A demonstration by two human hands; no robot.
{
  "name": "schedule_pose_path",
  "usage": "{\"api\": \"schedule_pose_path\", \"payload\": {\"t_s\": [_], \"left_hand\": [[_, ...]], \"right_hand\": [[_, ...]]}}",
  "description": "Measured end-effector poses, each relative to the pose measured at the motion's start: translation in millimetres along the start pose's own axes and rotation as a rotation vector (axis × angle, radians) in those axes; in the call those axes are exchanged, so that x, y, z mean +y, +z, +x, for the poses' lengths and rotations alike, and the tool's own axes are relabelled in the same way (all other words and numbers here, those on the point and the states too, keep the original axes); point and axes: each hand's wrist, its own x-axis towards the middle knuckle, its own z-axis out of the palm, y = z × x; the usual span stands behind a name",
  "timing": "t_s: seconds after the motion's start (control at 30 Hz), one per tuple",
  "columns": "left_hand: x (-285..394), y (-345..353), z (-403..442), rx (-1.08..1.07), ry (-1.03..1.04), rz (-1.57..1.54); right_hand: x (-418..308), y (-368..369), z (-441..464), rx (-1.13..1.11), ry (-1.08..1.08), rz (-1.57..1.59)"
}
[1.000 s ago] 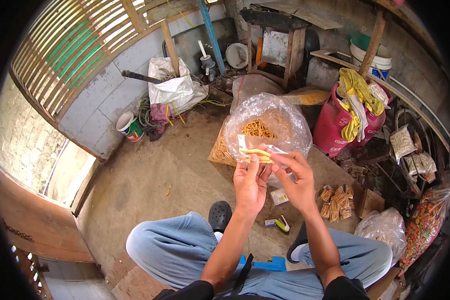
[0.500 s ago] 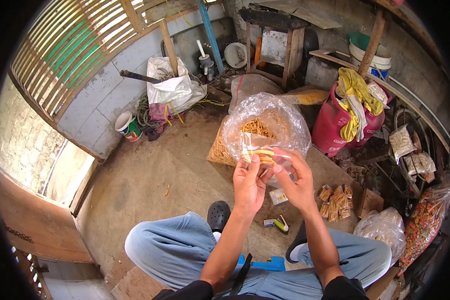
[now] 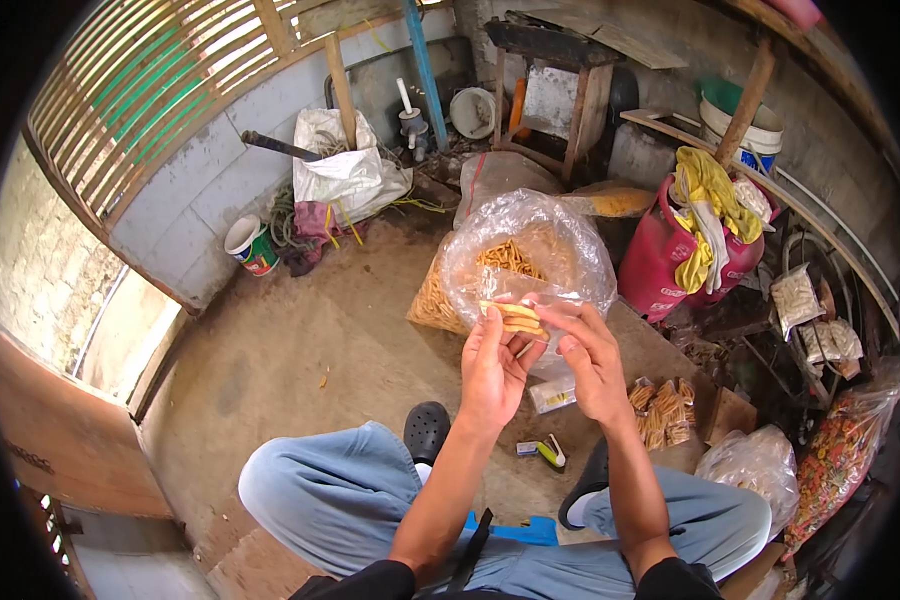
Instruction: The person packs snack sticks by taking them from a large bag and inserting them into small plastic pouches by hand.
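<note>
A small clear plastic bag of yellow-brown snack sticks (image 3: 515, 318) is held up in front of me. My left hand (image 3: 495, 375) pinches its left side, thumb on the front. My right hand (image 3: 592, 362) is closed at the bag's right end, its fingers bent over the clear film. Right behind them stands a big open clear plastic bag (image 3: 585, 235) with many loose snack sticks (image 3: 510, 258) inside. Below my hands, on the floor, are a white box (image 3: 553, 395), a green stapler (image 3: 551, 455) and a small staple box (image 3: 526, 449).
Several filled snack packs (image 3: 665, 410) lie to the right, beside a wooden block (image 3: 728, 415) and a crumpled clear bag (image 3: 755, 465). A red drum (image 3: 660, 265) with yellow cloth stands at back right. A white sack (image 3: 345, 170) and paint bucket (image 3: 253, 245) sit back left.
The small bag's clear upper film, upright before, now lies folded down toward the right. My right fingers have moved over it. The view has shifted slightly.
</note>
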Motion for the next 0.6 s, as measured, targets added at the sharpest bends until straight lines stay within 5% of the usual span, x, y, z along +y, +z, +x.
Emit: {"api": "schedule_pose_path", "payload": {"t_s": [0.27, 0.4, 0.6], "left_hand": [[21.1, -28.8, 14.3, 0.127, 0.045, -0.016], [30.1, -46.8, 25.7, 0.191, 0.110, -0.018], [15.8, -71.9, 37.4, 0.284, 0.058, -0.068]], "right_hand": [[17.0, -15.4, 6.0, 0.139, 0.088, 0.130], [88.1, -19.7, 12.7, 0.291, 0.378, 0.160], [202.1, -6.8, 3.7, 0.093, 0.519, -0.307]]}}
